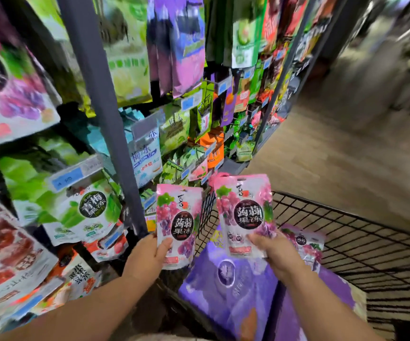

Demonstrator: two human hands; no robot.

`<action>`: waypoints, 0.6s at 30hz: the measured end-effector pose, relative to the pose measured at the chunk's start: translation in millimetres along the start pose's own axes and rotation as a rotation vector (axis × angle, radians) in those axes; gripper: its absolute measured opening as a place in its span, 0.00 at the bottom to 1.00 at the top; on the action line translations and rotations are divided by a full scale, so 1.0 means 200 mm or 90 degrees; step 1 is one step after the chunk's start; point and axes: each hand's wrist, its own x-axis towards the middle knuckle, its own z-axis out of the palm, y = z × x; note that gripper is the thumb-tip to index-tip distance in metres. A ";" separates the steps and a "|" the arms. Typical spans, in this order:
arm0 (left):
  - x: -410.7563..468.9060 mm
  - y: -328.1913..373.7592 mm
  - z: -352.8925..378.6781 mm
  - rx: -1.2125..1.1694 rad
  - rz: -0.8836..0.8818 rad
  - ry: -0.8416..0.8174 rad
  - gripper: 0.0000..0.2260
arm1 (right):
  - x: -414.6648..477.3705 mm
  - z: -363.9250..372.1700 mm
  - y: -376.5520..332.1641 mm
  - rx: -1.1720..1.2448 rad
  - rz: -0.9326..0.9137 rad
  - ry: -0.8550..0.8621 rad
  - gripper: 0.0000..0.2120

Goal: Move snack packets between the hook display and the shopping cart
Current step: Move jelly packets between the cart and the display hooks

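Head view: left hand [147,255] pinches a pink packet [178,217] just outside the left edge of the cart [346,230]; right hand [277,254] grips a second packet [244,210] over its far-left corner.

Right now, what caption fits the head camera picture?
Left hand holds one grape jelly packet, right hand another, by the wire shopping cart.

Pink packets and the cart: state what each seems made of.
Left pink packet and right pink packet: probably thin plastic film, glossy, judging by the sheen and soft creases. Cart: likely metal wire with a dark coating, seen as a thin black grid.
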 end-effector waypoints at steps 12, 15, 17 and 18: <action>-0.18 0.13 -0.63 -0.302 -0.016 0.205 0.17 | -0.02 0.64 -0.44 -0.007 -0.137 -0.262 0.38; -0.21 0.07 -0.76 -0.361 -0.031 0.244 0.13 | 0.00 0.81 -0.45 -0.046 -0.152 -0.291 0.45; -0.22 0.06 -0.85 -0.381 -0.077 0.298 0.10 | 0.02 0.91 -0.46 -0.053 -0.146 -0.319 0.44; -0.23 0.06 -0.90 -0.377 -0.091 0.323 0.09 | 0.02 0.96 -0.47 -0.064 -0.144 -0.324 0.45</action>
